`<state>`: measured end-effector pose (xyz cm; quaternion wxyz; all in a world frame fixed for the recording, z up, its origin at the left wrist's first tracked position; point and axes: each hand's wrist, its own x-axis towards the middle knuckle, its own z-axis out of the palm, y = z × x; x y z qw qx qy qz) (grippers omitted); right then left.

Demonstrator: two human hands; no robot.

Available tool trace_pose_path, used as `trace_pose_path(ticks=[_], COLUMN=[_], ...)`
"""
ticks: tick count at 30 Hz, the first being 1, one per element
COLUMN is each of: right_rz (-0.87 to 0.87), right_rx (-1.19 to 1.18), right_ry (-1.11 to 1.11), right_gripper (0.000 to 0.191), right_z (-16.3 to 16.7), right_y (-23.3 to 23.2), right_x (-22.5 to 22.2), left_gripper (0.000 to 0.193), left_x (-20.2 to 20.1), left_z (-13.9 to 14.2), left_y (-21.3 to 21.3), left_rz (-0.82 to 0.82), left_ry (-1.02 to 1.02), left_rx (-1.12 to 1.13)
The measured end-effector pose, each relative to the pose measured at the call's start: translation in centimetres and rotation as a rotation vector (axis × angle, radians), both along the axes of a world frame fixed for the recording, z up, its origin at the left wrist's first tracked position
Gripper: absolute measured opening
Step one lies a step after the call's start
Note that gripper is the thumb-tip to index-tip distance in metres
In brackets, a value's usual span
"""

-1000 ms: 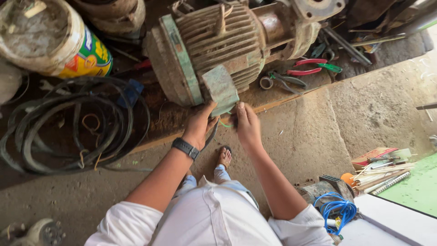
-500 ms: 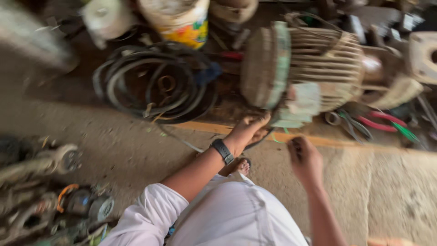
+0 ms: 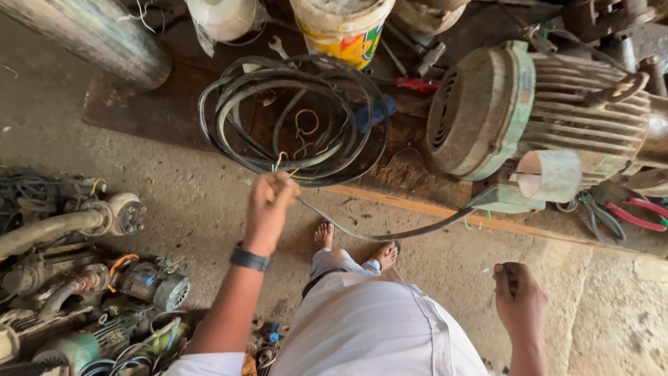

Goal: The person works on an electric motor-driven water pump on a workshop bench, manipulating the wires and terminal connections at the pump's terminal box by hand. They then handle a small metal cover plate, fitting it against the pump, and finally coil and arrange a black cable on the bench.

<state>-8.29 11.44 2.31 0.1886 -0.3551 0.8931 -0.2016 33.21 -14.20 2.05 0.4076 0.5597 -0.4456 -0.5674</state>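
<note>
Above the dusty concrete floor (image 3: 209, 209), keep your left hand (image 3: 268, 202) clamped on the black cable (image 3: 376, 235) from the electric motor (image 3: 543, 111), guiding slack evenly, right hand (image 3: 518, 303) loosely fisted.

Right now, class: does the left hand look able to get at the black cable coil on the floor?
Probably yes. The left hand already grips a cable end right at the near edge of the black cable coil, with nothing between them.
</note>
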Motion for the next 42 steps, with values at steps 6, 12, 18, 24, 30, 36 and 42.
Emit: trace_pose_path(ticks=[6, 12, 18, 24, 30, 36, 42], right_rz=[0.012, 0.011, -0.039, -0.099, -0.128, -0.132, -0.067], right_rx=[0.03, 0.044, 0.083, 0.114, 0.134, 0.153, 0.135], right_ry=[0.062, 0.125, 0.097, 0.097, 0.105, 0.108, 0.12], right_gripper=[0.024, 0.025, 0.025, 0.025, 0.024, 0.022, 0.02], right_z=[0.4, 0.4, 0.0, 0.7, 2.4, 4.0, 4.5], right_y=[0.9, 0.9, 1.7, 2.8, 3.1, 3.2, 2.1], right_x=[3.5, 6.8, 10.1, 12.8, 14.6, 14.5, 13.1], left_gripper=[0.02, 0.022, 0.02, 0.036, 0.071, 0.059, 0.018], left_x=[3.8, 4.3, 4.5, 5.2, 4.3, 4.8, 5.3], left_z=[-0.3, 0.9, 3.2, 4.6, 3.0, 0.7, 3.5], left_y=[-3.8, -6.8, -10.9, -15.2, -13.9, -11.6, -12.9], left_rz=[0.035, -0.018, -0.045, -0.183, -0.88, -0.866, -0.865], left_ry=[-0.055, -0.222, -0.74, -1.024, -1.017, -1.167, -1.034], left_rx=[-0.193, -0.25, -0.526, -0.854, -0.727, -0.972, -1.038])
